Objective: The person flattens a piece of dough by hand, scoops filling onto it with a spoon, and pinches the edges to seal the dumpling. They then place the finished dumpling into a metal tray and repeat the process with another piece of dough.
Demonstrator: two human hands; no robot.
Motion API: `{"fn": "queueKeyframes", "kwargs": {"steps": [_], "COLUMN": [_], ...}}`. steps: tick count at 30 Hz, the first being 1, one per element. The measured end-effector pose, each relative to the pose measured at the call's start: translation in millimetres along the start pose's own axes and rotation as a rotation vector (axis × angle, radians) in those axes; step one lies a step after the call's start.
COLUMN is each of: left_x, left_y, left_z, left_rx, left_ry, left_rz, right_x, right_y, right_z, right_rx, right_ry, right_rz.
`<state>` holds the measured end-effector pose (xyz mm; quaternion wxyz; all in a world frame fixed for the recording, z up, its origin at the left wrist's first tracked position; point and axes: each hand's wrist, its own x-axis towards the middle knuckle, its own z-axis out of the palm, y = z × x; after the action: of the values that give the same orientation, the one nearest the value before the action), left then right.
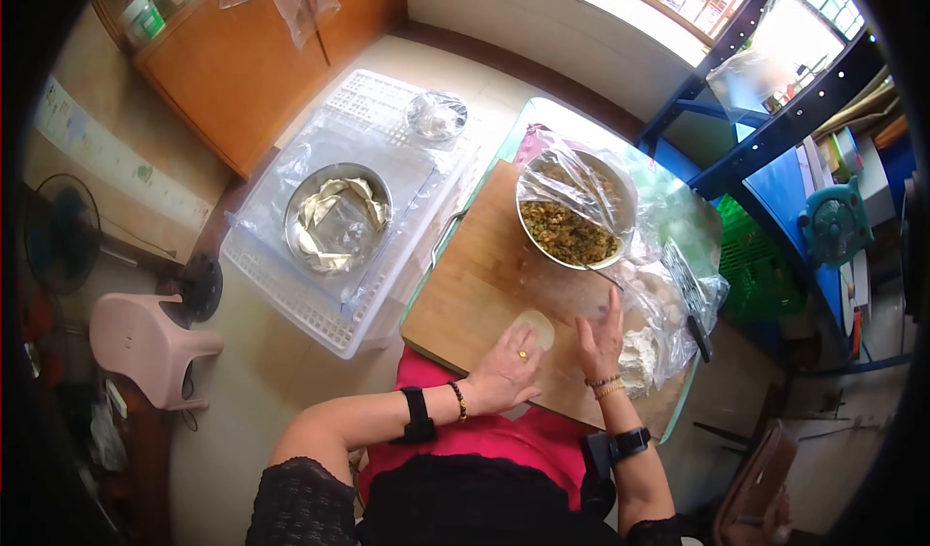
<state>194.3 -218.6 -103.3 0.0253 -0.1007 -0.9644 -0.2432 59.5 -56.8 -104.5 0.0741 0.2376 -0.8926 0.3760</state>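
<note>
My left hand [506, 370] rests on a thin round dough wrapper [538, 325] lying on the wooden board [475, 289], fingers pressing its near edge. Beside it my right hand [601, 338] lies flat on the board with fingers spread, holding nothing. Just past the hands a metal bowl [579, 207] holds chopped green-brown filling, partly under loose clear plastic. A spoon handle [605, 277] sticks out of that bowl toward my right hand. White flour and dough pieces [647, 347] sit in plastic to the right of my right hand.
A second metal bowl [338, 218] under plastic sits on a white crate [334, 207] left of the board. A small covered dish [437, 115] stands at the crate's far end. A pink stool [145, 338] is on the floor at left. Blue shelving [775, 139] rises at right.
</note>
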Motion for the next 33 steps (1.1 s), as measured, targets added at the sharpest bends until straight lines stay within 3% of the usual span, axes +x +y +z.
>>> {"fn": "queueKeyframes", "kwargs": {"steps": [2, 6, 8, 10, 12, 18, 20, 21, 23, 25, 28, 30, 33], "left_x": [0, -7, -12, -17, -21, -12, -13, -13, -13, -16, -19, -17, -17], "left_y": [2, 14, 16, 14, 13, 16, 17, 16, 14, 14, 8, 11, 15], "left_z": [8, 6, 0, 0, 3, -8, -9, -7, -6, -6, -3, -5, -8], "left_rx": [-0.027, -0.075, -0.016, 0.0, -0.043, 0.006, 0.002, 0.002, -0.001, 0.066, -0.046, -0.019, -0.023], "left_ry": [-0.051, -0.017, -0.258, -0.265, -0.145, -0.13, -0.131, -0.116, -0.109, -0.219, -0.144, -0.09, -0.086], "left_rz": [0.169, 0.259, 0.238, 0.23, 0.222, 0.154, 0.104, 0.137, 0.173, 0.178, 0.182, 0.187, 0.1], "right_x": [-11, -38, -59, -64, -43, -12, -19, -24, -35, -37, -17, 5, 4], "right_y": [-12, -31, -35, -23, -11, 6, -4, -17, -44, -44, -21, -8, -5], "right_z": [-14, -17, -1, 16, 17, 1, -2, -2, 3, 10, 22, 17, 12], "right_rx": [0.03, -0.001, -0.237, -0.355, -0.418, -0.099, -0.085, -0.086, -0.243, -0.325, -0.428, -0.281, -0.145], "right_ry": [-0.03, -0.142, -0.239, -0.233, -0.086, -0.071, -0.056, -0.059, -0.274, -0.26, -0.157, -0.21, -0.192], "right_rz": [0.023, -0.068, -0.148, -0.137, -0.082, 0.06, -0.172, -0.165, -0.267, -0.224, -0.225, 0.008, -0.051]}}
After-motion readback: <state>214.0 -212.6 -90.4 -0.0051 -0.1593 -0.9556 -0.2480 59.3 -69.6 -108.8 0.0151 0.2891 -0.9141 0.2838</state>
